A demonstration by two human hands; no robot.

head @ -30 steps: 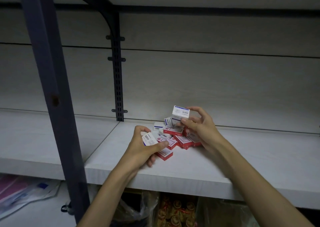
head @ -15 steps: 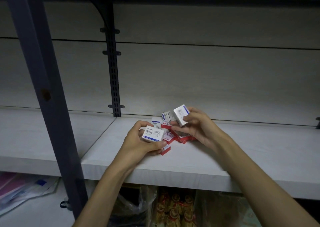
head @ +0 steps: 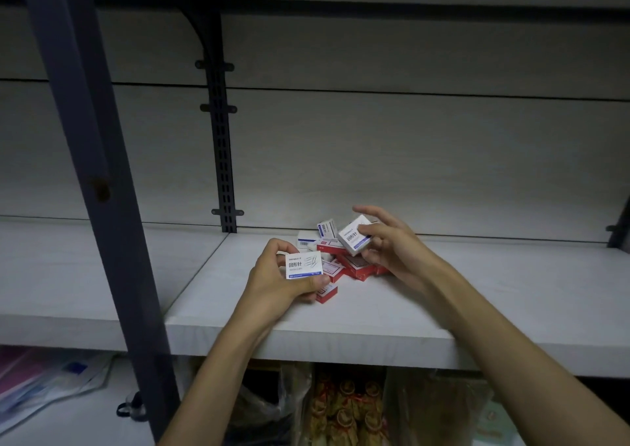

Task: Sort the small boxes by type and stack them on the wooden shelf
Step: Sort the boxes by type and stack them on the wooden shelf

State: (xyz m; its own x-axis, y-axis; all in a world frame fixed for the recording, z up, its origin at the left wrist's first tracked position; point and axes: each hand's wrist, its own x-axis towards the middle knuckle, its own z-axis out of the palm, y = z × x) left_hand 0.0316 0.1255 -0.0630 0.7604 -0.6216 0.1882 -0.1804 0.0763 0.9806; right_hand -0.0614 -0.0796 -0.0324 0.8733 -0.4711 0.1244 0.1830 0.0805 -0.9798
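A: What is standing around, and what is blocking the view?

B: A dark metal upright [head: 102,186] is crossing the left foreground, hiding part of the wooden shelf [head: 392,312]. A slotted rail [head: 223,159] is running down the pale back panel [head: 409,152]. Below the board, plastic-wrapped goods [head: 344,411] and papers [head: 41,387] are lying in shadow.

A: Surface and room?

B: The shelf is showing pale grey wood grain, dimly lit, with another board overhead.

A: The boxes?

B: A loose pile of red-and-white boxes [head: 358,266] is lying mid-shelf, near the back panel, with white-and-blue boxes [head: 327,229] leaning behind. Print is reading 回形针.

A: Hands?

B: The left hand [head: 276,287] is pinching one white paper-clip box [head: 304,265], face up, just in front of the pile. The right hand [head: 392,248] is gripping a second white paper-clip box [head: 354,238], tilted, over the pile, its upper fingers spreading loose.
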